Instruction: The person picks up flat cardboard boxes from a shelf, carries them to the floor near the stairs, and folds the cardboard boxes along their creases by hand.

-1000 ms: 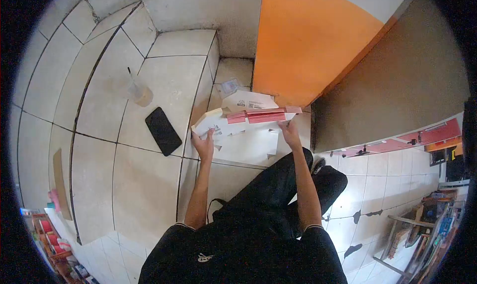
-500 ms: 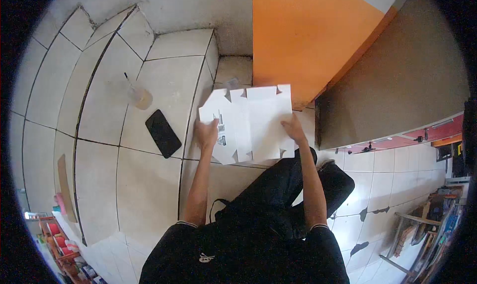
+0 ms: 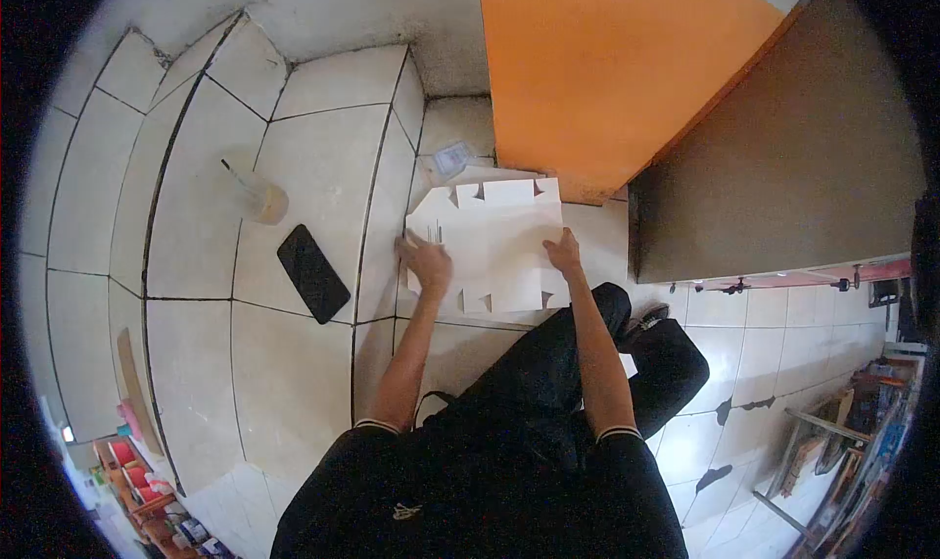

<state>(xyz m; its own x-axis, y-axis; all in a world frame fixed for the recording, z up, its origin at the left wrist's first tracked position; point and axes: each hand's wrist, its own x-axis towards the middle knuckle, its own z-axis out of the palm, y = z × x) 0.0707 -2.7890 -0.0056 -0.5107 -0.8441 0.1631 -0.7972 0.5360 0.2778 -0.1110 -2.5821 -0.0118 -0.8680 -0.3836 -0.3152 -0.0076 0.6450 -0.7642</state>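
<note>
Evidently, your left hand (image 3: 428, 262) spreads open over the white cardboard (image 3: 509, 241); your right hand (image 3: 564, 254) grips its edge. One clear cup (image 3: 266, 203) holds brownish liquid (image 3: 273, 206).

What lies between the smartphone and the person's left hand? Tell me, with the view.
In the head view, only bare tiled ledge, its edge included, lies between the smartphone and the left hand.
</note>
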